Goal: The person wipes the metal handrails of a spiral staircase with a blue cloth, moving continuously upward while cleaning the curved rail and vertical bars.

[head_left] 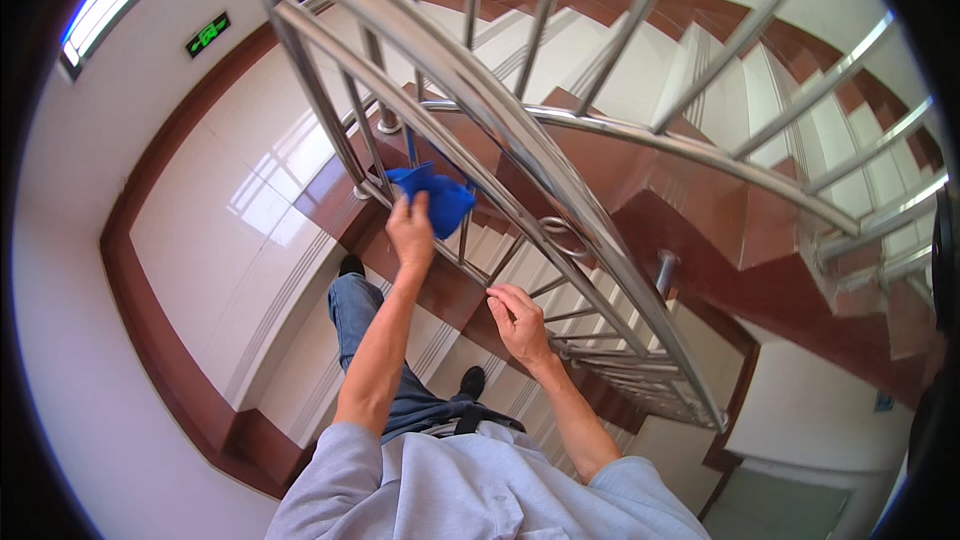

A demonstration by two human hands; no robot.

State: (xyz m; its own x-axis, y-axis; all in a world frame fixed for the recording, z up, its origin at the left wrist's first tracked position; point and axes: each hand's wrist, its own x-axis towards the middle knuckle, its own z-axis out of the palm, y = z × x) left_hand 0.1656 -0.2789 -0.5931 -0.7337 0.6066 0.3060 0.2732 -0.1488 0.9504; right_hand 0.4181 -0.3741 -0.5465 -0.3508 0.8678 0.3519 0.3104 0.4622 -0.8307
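Observation:
My left hand (pixel 408 232) is closed on a blue cloth (pixel 442 202), its thumb lying over the near edge. The cloth bunches against the lower part of the metal stair railing (pixel 470 165), close to an upright bar. Nearer to me and to the right, my right hand (pixel 522 325) is loosely curled, thumb and fingers a little apart. Its fingertips are beside the railing's low bar; whether they touch it I cannot tell. Nothing shows in that hand.
I stand on pale steps (pixel 400 340) with dark red edging. A tiled landing (pixel 200 220) lies ahead to the left, beneath a green lit sign (pixel 207 34) on the wall. Beyond the railing, another flight (pixel 640 70) curves up to the right.

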